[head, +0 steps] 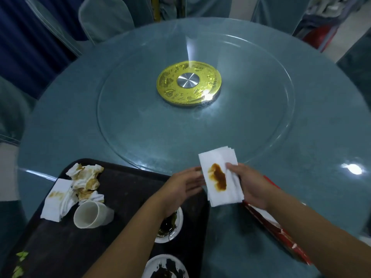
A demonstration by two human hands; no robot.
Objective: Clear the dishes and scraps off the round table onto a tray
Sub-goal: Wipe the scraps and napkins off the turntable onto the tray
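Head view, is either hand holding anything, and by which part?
The right hand grips the folded white paper napkin with a brown stain by its right edge. The left hand is open at its left edge.

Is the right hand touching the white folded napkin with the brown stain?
Touching. The head view shows the right hand gripping the white folded napkin with the brown stain, with the thumb pressed on its top.

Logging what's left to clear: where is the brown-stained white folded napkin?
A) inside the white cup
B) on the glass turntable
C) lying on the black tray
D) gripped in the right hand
D: the right hand grips the brown-stained white folded napkin above the round blue-green table.
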